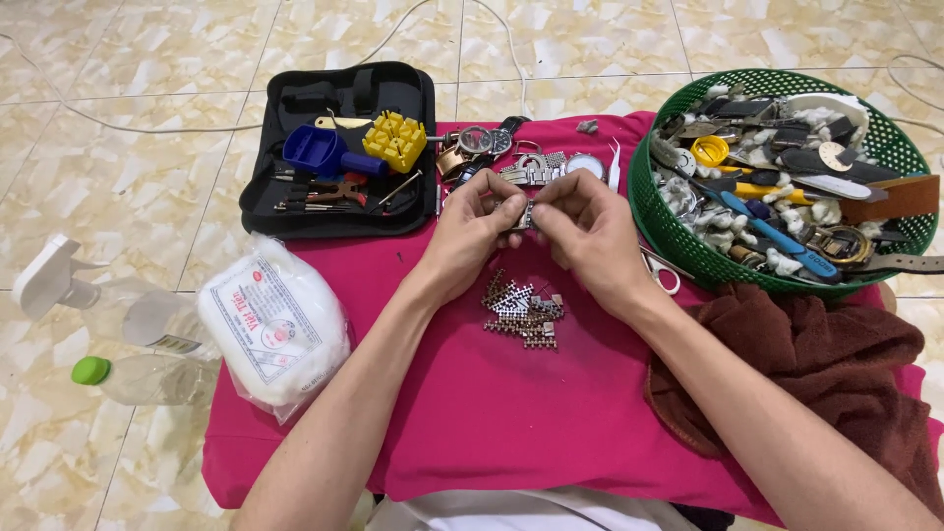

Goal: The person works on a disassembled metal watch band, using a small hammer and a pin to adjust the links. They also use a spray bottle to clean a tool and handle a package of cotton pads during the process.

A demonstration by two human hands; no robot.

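My left hand point(470, 234) and my right hand point(586, 236) meet over a magenta cloth point(511, 413), and together they pinch a small piece of metal watch band point(523, 214) between the fingertips. A little pile of loose metal band links point(521, 310) lies on the cloth just below the hands. Beyond the fingers sit a silver watch with a link bracelet point(551, 169) and several other watches point(477, 146).
An open black tool case point(339, 147) with a yellow block, a blue holder and small tools lies at upper left. A green basket point(777, 177) of watch parts and tools stands at right, small scissors point(661, 270) beside it. A brown towel point(806, 364), a bag of cotton point(275, 324) and a clear spray bottle point(108, 305) surround the cloth.
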